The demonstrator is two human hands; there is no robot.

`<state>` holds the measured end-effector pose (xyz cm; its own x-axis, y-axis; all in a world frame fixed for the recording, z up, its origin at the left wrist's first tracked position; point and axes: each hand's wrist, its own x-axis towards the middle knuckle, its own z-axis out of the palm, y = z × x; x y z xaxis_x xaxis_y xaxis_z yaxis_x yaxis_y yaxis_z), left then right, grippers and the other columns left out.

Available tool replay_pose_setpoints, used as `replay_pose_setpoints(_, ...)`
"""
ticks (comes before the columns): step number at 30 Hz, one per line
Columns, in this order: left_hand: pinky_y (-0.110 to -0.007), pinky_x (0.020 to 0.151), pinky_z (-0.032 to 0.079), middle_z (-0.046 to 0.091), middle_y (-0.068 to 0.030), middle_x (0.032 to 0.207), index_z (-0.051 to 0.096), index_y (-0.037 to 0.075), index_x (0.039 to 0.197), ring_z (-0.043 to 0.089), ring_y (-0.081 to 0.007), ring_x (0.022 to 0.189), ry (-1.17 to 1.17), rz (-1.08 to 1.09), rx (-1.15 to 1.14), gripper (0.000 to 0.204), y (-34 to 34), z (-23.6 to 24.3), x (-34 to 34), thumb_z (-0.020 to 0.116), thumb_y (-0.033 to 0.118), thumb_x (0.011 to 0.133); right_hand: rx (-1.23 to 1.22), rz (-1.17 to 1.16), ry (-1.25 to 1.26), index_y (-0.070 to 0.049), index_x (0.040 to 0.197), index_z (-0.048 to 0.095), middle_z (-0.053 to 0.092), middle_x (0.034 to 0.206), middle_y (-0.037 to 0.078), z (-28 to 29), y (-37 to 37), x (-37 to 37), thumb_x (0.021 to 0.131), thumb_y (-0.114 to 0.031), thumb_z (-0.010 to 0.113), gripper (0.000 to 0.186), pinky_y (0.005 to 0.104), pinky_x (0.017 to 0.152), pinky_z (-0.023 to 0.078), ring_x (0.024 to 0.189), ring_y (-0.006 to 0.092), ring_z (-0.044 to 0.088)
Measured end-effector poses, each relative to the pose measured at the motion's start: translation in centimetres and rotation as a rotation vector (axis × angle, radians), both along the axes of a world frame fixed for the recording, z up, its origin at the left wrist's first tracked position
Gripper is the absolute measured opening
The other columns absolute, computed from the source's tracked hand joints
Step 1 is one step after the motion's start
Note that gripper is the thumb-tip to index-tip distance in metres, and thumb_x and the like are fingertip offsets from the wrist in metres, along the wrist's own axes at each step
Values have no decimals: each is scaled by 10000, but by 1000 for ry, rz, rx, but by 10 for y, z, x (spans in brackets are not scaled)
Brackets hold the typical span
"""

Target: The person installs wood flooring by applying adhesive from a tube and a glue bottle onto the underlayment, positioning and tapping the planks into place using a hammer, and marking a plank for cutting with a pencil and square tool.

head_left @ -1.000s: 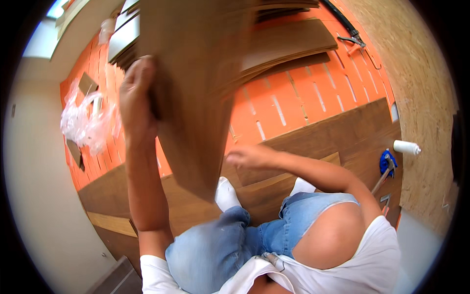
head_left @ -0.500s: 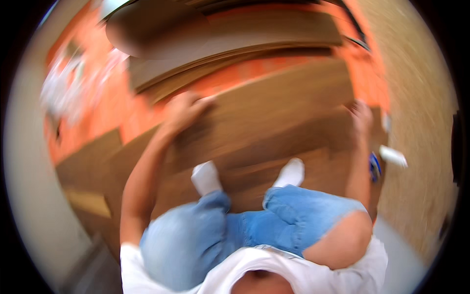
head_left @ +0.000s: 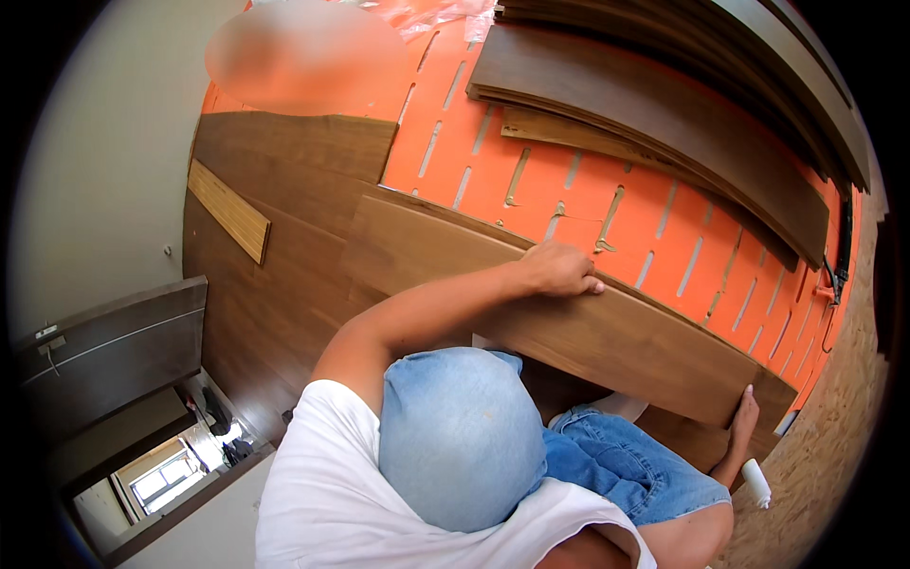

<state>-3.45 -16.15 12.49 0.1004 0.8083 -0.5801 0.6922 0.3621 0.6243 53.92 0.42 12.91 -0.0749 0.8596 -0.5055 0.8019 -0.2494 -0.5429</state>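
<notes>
A long brown plank (head_left: 616, 341) lies across the laid flooring (head_left: 256, 294), along the border of the slotted orange underlay (head_left: 436, 152). My left hand (head_left: 559, 270) has its fingers curled over the plank’s far edge, near the middle. At the plank’s right end, my right hand (head_left: 742, 422) grips the short edge. Just beyond the plank, strands of tan adhesive (head_left: 611, 218) show in some underlay slots. A white cylinder (head_left: 756, 482) lies beside my right wrist. My bent legs in jeans hide part of the floor below the plank.
Stacked planks (head_left: 645, 95) lie at upper right, near a black tool (head_left: 834, 275). A light wood strip (head_left: 227, 211) rests by the left wall (head_left: 104, 171). At lower left a dark panel (head_left: 114, 351) stands beside an opening (head_left: 166, 474). Chipboard (head_left: 806, 465) borders the right.
The plank, held up in my left hand a second ago, is now down on the floor with both hands on it. My view has turned, bringing the opening at lower left into sight.
</notes>
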Motion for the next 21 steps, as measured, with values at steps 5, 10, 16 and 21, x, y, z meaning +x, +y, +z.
replay_pose_setpoints(5, -515, 884, 529, 739, -167, 1015, 777, 131, 1032, 684, -392, 996, 24, -71, 7, 531, -18, -34, 3, 512, 590, 992, 56, 110, -30, 89, 1276, 628, 719, 1204, 220, -7, -28, -15, 1088, -439, 421, 598, 388, 988, 473, 1150, 282, 666)
replay_pose_setpoints(10, -520, 771, 532, 717, -180, 845, 719, 98, 890, 690, -396, 860, 87, -181, 76, 482, -20, -43, 6, 520, 522, 1001, -8, 61, -428, -41, 1239, 659, 640, 1217, 305, -13, -52, -27, 1075, -480, 367, 552, 492, 1003, 459, 1196, 469, 584)
replay_pose_setpoints(16, -517, 679, 485, 656, -203, 758, 643, 60, 822, 648, -422, 761, 136, -225, 96, 388, -25, -47, 16, 587, 404, 993, 55, -37, -372, -8, 953, 727, 707, 959, 263, -34, -76, -12, 1054, -498, 438, 578, 509, 870, 508, 971, 465, 658)
replay_pose_setpoints(21, -501, 658, 469, 620, -223, 735, 604, 39, 806, 625, -433, 729, 101, -173, 147, 398, -29, -53, 20, 616, 394, 987, 131, -314, -238, -28, 883, 720, 727, 777, 154, -33, -82, 25, 1040, -472, 502, 519, 435, 720, 540, 764, 318, 719)
